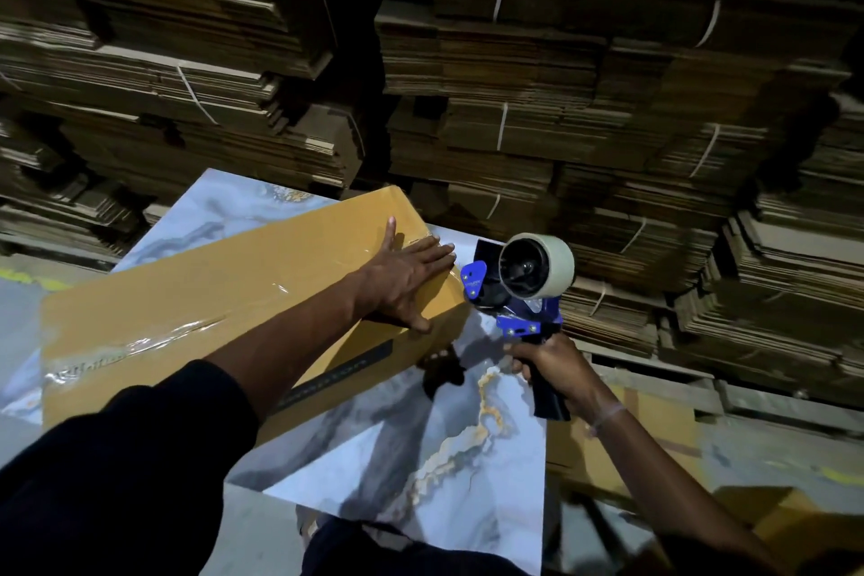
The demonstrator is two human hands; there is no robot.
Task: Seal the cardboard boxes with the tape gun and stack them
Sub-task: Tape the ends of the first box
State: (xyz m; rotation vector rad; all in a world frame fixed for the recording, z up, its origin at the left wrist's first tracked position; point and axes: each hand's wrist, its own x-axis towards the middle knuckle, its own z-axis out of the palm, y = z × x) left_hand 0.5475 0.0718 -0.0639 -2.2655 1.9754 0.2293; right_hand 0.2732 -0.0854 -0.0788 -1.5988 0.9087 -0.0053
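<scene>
Your left hand [406, 278] lies flat with straight, spread fingers pressing down on the far right end of the cardboard box [224, 295], right over the shiny strip of clear tape [163, 337] that runs along the box's top seam. The fingertips reach the box's far edge, and the thumb points toward the near long edge. Your dark sleeve [140, 458] covers the forearm up to a point short of the wrist.

Your right hand [549, 365] is wrapped tight around the handle of the blue tape gun [519, 295], holding it up off the bench, just beside the box's right end. The roll of tape on the gun faces you, and the gun's front end points toward the box corner without clearly touching it. A thin band sits on your right wrist.

The box lies on its broad side on the marble-patterned bench [421, 458], set at an angle across its left half. Behind the bench rise tall stacks of flattened cardboard [561, 108], tied in bundles with pale straps. More cardboard lies low on the floor at the right.
</scene>
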